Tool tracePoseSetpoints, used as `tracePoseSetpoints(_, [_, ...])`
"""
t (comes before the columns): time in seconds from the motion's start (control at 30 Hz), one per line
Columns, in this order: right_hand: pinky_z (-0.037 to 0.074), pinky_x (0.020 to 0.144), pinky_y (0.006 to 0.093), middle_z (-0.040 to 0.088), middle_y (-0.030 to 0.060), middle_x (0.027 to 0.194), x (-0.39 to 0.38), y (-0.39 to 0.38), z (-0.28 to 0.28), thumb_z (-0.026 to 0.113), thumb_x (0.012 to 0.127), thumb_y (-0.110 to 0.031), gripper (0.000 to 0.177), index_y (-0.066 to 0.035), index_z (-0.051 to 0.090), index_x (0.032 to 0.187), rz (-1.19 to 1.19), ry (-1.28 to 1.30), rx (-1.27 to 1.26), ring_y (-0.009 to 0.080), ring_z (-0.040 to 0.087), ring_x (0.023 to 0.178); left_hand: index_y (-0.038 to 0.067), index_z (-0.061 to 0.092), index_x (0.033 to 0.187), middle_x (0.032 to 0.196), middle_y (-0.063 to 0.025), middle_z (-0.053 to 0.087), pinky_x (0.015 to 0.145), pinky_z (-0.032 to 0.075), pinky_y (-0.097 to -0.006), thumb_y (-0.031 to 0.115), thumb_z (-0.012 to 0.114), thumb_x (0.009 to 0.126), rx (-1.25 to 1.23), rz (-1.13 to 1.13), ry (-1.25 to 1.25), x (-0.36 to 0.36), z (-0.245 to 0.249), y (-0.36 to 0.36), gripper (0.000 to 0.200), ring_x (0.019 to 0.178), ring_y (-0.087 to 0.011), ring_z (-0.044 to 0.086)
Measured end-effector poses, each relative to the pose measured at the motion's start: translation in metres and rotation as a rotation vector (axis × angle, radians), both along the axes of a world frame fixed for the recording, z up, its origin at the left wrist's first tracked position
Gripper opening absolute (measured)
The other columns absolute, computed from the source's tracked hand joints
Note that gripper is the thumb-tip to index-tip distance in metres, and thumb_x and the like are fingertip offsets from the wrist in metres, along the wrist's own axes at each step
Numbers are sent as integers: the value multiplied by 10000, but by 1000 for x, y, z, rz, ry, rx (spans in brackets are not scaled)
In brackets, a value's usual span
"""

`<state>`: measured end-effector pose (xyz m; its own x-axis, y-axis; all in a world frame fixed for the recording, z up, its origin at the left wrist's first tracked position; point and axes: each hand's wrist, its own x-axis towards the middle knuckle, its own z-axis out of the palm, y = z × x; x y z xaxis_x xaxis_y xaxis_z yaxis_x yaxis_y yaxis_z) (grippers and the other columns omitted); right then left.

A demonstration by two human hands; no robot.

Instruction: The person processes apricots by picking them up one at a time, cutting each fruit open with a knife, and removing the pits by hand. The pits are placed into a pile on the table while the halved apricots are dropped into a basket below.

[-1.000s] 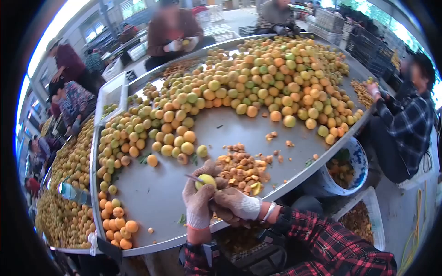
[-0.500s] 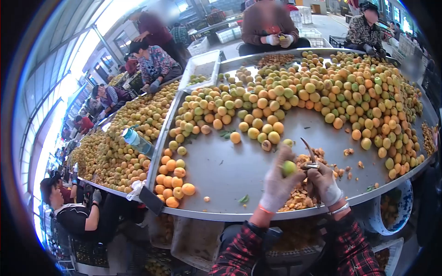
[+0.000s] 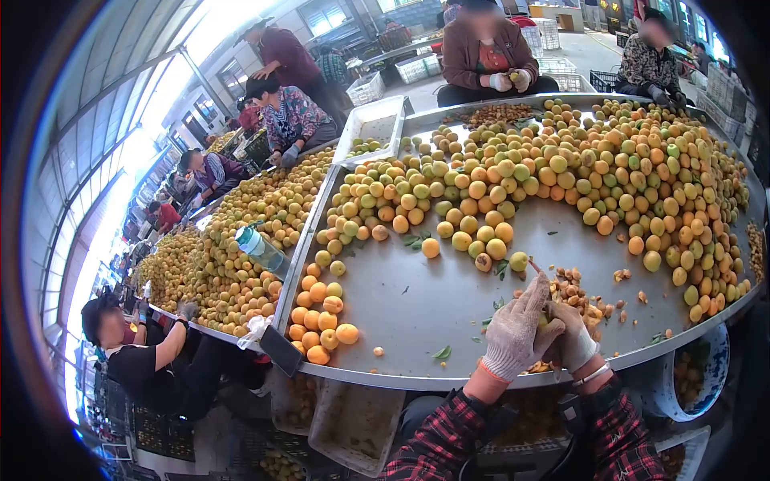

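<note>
My left hand [image 3: 513, 335], in a whitish knit glove, is closed around a greenish apricot [image 3: 544, 319], of which only a sliver shows between the fingers. Pressed up against it, my gloved right hand [image 3: 576, 340] grips a curved knife [image 3: 534, 264]; its thin tip pokes out above my left fingers, while the handle is hidden. Both hands are over the near edge of the metal table [image 3: 385, 321]. Just beyond them lies a heap of orange apricot scraps and pits [image 3: 589, 305].
A big bank of apricots [image 3: 577, 168] covers the table's far side. Orange apricots [image 3: 321, 321] cluster at left. A water bottle [image 3: 261, 250] lies on the neighbouring heap. A white tray [image 3: 373, 128] stands at the back; a bucket [image 3: 706, 369] sits low right. Co-workers sit around.
My hands have come together, and the apricot and knife are now mostly covered by my left fingers. The knife's blade has dropped lower. The whole view has shifted slightly.
</note>
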<state>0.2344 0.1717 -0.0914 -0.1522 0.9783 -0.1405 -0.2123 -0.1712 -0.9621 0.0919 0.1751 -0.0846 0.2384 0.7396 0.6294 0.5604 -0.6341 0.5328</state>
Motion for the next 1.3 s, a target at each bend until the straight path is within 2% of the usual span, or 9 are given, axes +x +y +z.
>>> tracePoseSetpoints(0.43, [411,431,234,578,1,633,-6,1,-10,566,984,-364,365,-25,629,865,-36,-118,74,78,553,505,-7,306,1499,954,-200,700,634,530,-437,212,581,928,-118,4,-237,2,-11,1,671,706,-391,659])
tracePoseSetpoints(0.53, [426,458,225,616,11,712,-5,6,-10,488,998,-396,403,-28,648,969,71,-240,418,81,580,550,-12,282,1506,870,-176,688,611,521,-436,213,580,929,-147,-73,-82,-2,-4,0,688,691,-386,652])
tracePoseSetpoints(0.63, [438,483,226,627,12,750,-6,2,-6,493,997,-386,399,-24,651,1050,51,7,10,83,579,567,-10,262,1513,799,-155,668,592,512,-436,216,586,922,-94,-74,-70,-2,-9,4,711,668,-381,643])
tracePoseSetpoints(0.8, [441,529,218,626,-2,746,-8,4,-26,563,992,-332,364,14,674,979,-50,-77,155,41,535,619,35,312,1511,948,-188,700,682,547,-381,124,521,948,-164,-19,-246,3,-15,-2,607,737,-341,685])
tracePoseSetpoints(0.97, [454,546,236,619,-37,717,-14,-1,-4,621,982,-258,282,16,678,948,-95,-226,127,37,531,656,29,306,1520,1032,-99,708,823,521,-271,111,387,1043,-432,-73,-521,10,-46,1,491,925,-165,679])
tracePoseSetpoints(1.07, [453,538,273,619,9,676,-21,-1,-5,644,959,-248,265,5,664,882,-166,-283,265,68,538,622,13,397,1468,1142,-200,687,800,531,-346,147,446,1030,-711,-177,-839,13,-70,18,461,932,-271,694])
tracePoseSetpoints(1.17, [447,529,317,604,97,642,-17,4,-35,673,922,-218,246,-3,632,809,-212,-536,450,138,553,569,-45,418,1435,1276,-200,626,976,464,-324,176,429,1048,-497,-177,-976,15,-56,16,446,1161,-221,601])
tracePoseSetpoints(1.2, [468,538,255,634,-1,746,-14,4,-39,595,986,-191,217,8,670,1030,-160,-541,480,60,564,645,-45,418,1435,1276,-200,626,976,464,-324,176,429,1048,-496,-178,-974,13,-54,17,446,1161,-221,601])
tracePoseSetpoints(1.3, [463,532,259,623,11,717,-12,2,-31,620,964,-188,201,9,661,957,-155,-513,426,59,559,633,-84,420,1415,1337,-226,577,1060,399,-322,197,429,1050,-502,-159,-837,11,-51,18,461,1251,-251,549])
